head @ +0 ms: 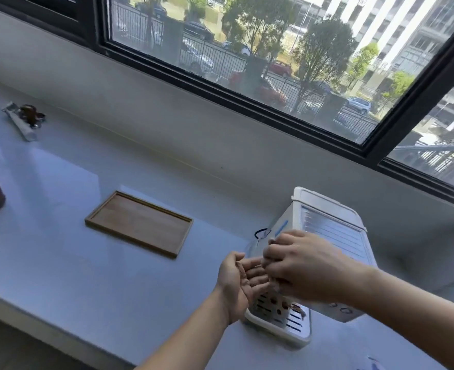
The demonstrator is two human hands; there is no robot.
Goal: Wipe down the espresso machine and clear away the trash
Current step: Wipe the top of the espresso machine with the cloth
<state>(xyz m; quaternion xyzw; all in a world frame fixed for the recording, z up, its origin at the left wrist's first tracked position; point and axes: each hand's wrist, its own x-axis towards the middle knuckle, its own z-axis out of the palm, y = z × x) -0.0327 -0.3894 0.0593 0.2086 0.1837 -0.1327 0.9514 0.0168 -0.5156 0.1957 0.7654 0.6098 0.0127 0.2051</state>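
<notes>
Trash-gathering is judged in hand before the machine [332, 231] on the counter [87, 263].
Left hand [240, 279] is held palm-up, fingers [256, 264] apart; right hand [303, 271] is curled above, its hold untellable; a drop into the palm seems needed next.

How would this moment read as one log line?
left hand open, palm up, by espresso machine | right hand over machine front, grip blurred | drip tray shows brown marks | wooden tray apart, to the left

wooden tray [139, 224], metal tool [20, 124], window [247, 49], counter [60, 263]
</notes>
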